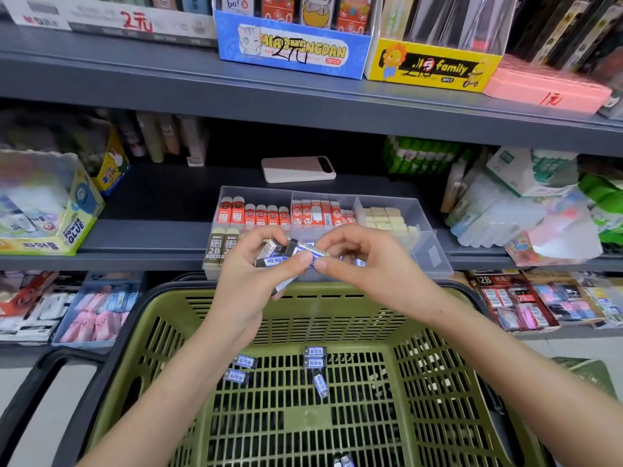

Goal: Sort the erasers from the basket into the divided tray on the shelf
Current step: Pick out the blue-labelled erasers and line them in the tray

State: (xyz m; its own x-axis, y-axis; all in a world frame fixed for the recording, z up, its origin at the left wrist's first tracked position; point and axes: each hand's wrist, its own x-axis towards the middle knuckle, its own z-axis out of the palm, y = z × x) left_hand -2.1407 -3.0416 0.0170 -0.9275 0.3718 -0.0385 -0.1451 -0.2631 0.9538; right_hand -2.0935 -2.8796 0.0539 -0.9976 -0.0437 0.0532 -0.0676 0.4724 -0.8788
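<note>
My left hand [251, 267] grips a small bundle of black-and-blue erasers [273, 261] just above the front of the clear divided tray [433, 246] on the shelf. My right hand [362, 256] pinches the top eraser [312, 249] of that bundle between thumb and forefinger. The tray holds red erasers [258, 214] at the back left, red-and-white ones [317, 212] in the middle, cream blocks [386, 217] at the right and brown 2B erasers [220, 246] at the front left. Several blue-labelled erasers [315, 362] lie on the floor of the green basket [236, 416] below.
A phone [298, 169] lies on the shelf behind the tray. A glue box [67, 217] stands at the left and plastic packs [505, 210] crowd the right. Display boxes [293, 45] sit on the shelf above. More eraser packs [515, 298] fill the lower shelf.
</note>
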